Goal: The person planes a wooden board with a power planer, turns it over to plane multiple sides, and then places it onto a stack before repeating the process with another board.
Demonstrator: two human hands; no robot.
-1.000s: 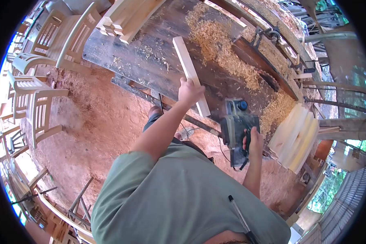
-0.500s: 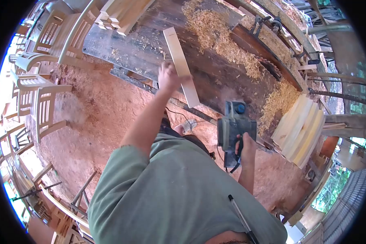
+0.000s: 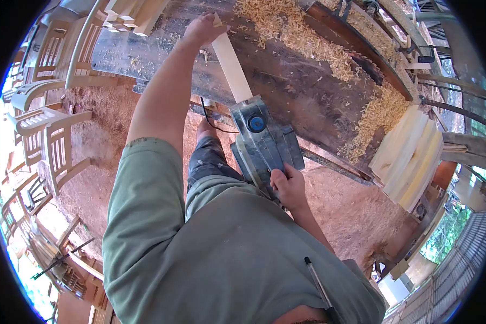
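Observation:
A pale wooden board (image 3: 232,67) lies on the dark workbench (image 3: 286,92). At its far end my left hand (image 3: 204,30) is closed around the wood. My right hand (image 3: 289,186) grips an electric planer (image 3: 262,137), a dusty grey-black tool with a blue knob at its front. The planer's front overlaps the near end of the board in this view, and the rest of its body extends back toward me past the bench edge. Its handle is partly hidden under my fingers.
Curly wood shavings (image 3: 302,40) cover the far part of the bench, beside a slot with a toothed saw blade (image 3: 370,70). Curved pale boards (image 3: 407,156) are stacked at the right, squared lengths (image 3: 129,16) at the far left. Wooden chairs (image 3: 51,137) stand left.
My left hand has moved from beside the board's middle to its far end and closed there. My right hand has brought the planer leftward to the board's near end.

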